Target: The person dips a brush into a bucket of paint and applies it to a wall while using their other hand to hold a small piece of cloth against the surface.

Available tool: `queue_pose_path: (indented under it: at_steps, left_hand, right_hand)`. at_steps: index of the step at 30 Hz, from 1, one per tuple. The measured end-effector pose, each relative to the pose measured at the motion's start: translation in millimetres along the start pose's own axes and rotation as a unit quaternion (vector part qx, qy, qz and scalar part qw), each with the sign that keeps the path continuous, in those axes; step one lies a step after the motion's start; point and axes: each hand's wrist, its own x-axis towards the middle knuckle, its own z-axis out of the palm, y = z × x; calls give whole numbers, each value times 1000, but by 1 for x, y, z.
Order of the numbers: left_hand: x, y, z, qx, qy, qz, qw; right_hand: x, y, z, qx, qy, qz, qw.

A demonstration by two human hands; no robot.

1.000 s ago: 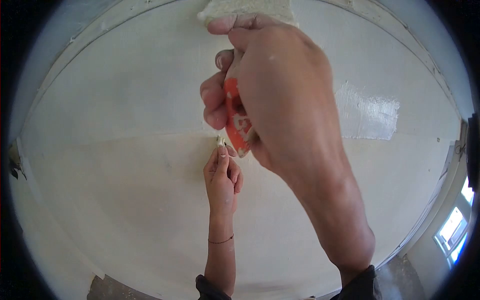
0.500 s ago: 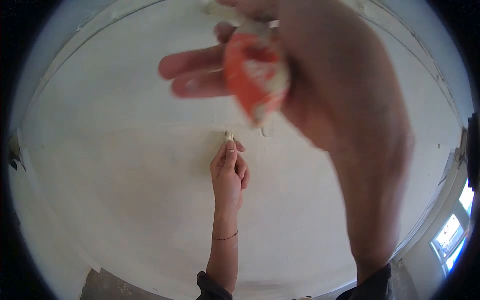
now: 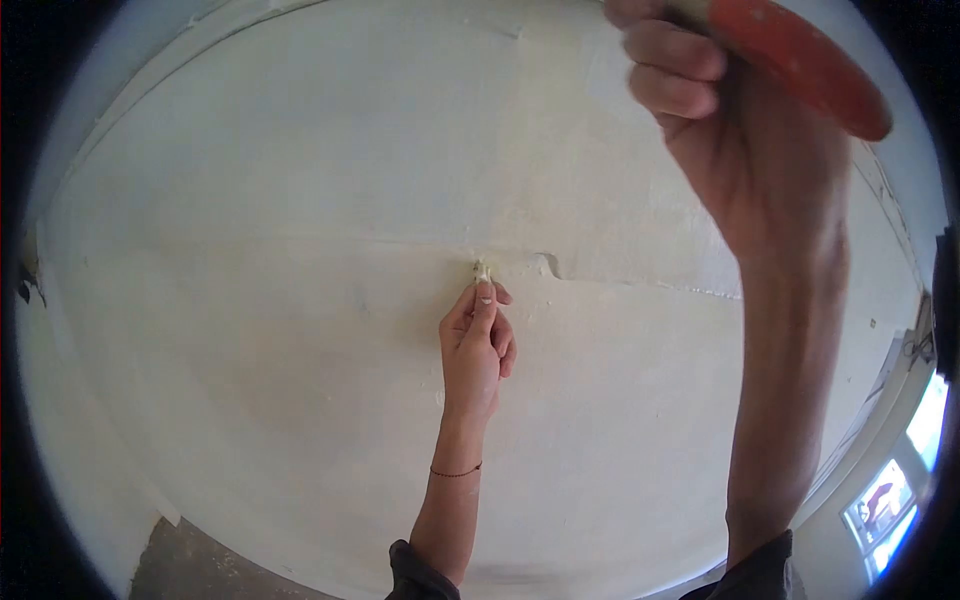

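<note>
My left hand [image 3: 477, 345] is closed in a pinch against the pale wall [image 3: 300, 400], at the middle of the view. Between its thumb and fingers is a small off-white stub [image 3: 483, 272], smeared and too small to make out exactly. At upper right, close to the camera, my right hand [image 3: 730, 130] is wrapped round a red-handled tool [image 3: 800, 65]. The rounded handle end points right; its working end lies beyond the top edge, so its kind is hidden. The right hand is apart from the left.
A seam with a raised or torn flap [image 3: 548, 264] runs across the wall just right of my left hand. Several small specks dot the surface. A glazed door or window [image 3: 882, 505] stands at lower right, and a grey floor patch [image 3: 215, 560] shows at lower left.
My right hand has moved right and upward with the red-handled tool, turning it so the handle points right. My left hand keeps its pinch at the same spot on the wall.
</note>
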Motion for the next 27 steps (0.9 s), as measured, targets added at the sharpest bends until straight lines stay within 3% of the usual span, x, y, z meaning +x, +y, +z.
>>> queue_pose_path:
  at_steps: [1,3,5,6,10,12,16,19,25,27]
  left_hand:
    - [0,1,0,-2,4,2,1000]
    - [0,2,-1,-1,-7,-4,1000]
    - [1,3,0,0,-5,-2,1000]
    - [0,2,-1,2,-7,0,1000]
    - [0,1,-3,-19,-11,8,1000]
    - [1,1,-4,-12,-5,4,1000]
    - [1,3,-3,5,1,3,1000]
    - [0,5,-3,-12,1,-6,1000]
    - [2,3,-1,2,1,-14,1000]
    - [2,3,0,3,5,-11,1000]
  right_hand:
    - [1,-5,1,59,7,42,997]
    - [5,-11,-5,27,32,85,995]
    - [16,-5,-23,27,-46,86,995]
    - [12,-9,-5,67,24,117,991]
    - [13,1,4,64,-9,36,997]
    - [14,-4,17,50,21,103,993]
    - [6,4,9,55,57,131,988]
    - [-7,4,-26,35,45,135,989]
    - [-26,-34,-63,-80,-99,139,982]
    - [-23,-33,-68,-99,-103,118,983]
